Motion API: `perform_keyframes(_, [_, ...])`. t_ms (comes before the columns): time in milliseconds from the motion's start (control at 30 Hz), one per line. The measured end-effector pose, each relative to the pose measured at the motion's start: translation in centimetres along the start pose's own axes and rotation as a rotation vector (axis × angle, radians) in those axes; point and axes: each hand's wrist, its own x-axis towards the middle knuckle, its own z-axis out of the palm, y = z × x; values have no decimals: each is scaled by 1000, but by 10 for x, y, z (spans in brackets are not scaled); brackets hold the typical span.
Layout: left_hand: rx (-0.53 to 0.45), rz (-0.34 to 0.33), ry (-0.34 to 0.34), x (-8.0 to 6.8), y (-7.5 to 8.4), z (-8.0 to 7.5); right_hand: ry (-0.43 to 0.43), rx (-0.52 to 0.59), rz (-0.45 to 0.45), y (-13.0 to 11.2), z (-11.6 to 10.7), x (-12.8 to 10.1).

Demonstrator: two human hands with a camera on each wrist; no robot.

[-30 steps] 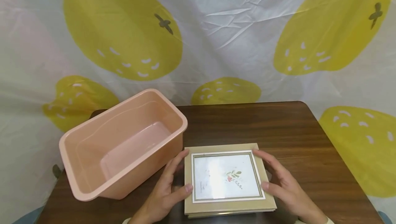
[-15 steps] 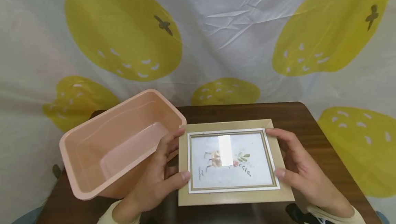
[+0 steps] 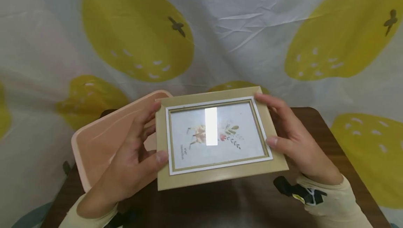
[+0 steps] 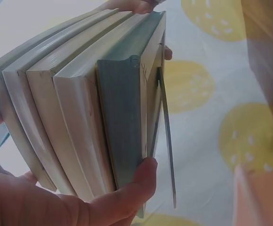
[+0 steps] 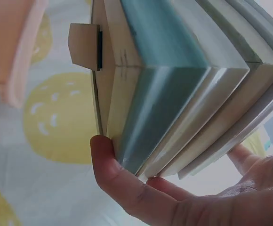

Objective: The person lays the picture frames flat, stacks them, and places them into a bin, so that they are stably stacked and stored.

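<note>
Both hands grip a stack of several picture frames, raised in front of the body and tilted. The top picture frame (image 3: 217, 156) has a beige border, a white inner edge and a deer-and-flower print under shiny glass. My left hand (image 3: 126, 161) holds the stack's left side, and my right hand (image 3: 297, 140) holds its right side, thumbs on top. Both wrist views show the pale frames lined up against a blue-green picture frame (image 4: 120, 117) at the outer end. From the back there, an easel stand (image 4: 167, 141) sticks out.
A pink plastic bin (image 3: 100, 147) stands on the left of the dark wooden table (image 3: 226, 207), partly hidden behind the stack and left hand. Behind the table hangs a white cloth (image 3: 207, 60) with yellow fruit prints. A black device (image 3: 299, 190) sits at the right cuff.
Both hands have lifted the stack of picture frames off the table, bringing it up and leftward, so it now overlaps the bin in the head view.
</note>
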Motion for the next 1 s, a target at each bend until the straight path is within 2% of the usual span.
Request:
perform_keyframes(133, [96, 18, 50, 6, 15, -12, 6, 31, -21, -11, 3, 25])
perform_keyframes(233, [143, -3, 96, 12, 30, -22, 9, 67, -37, -21, 7, 46])
perform_keyframes(367, [78, 5, 137, 21, 42, -36, 30, 95, -46, -31, 13, 74])
perform_keyframes(467, [-8, 61, 125, 25, 45, -47, 36, 108, -54, -31, 18, 94])
perform_keyframes(567, [-41, 77, 138, 25, 46, -58, 10, 128, -55, -27, 24, 113])
perform_keyframes(633, [-50, 66, 164, 24, 46, -67, -18, 150, -49, -22, 28, 126])
perform_keyframes(733, [-36, 13, 228, 21, 44, -79, -59, 172, -34, -10, 36, 147])
perform_keyframes(1000, [-30, -130, 329, 13, 28, -111, -133, 205, 48, 34, 58, 192])
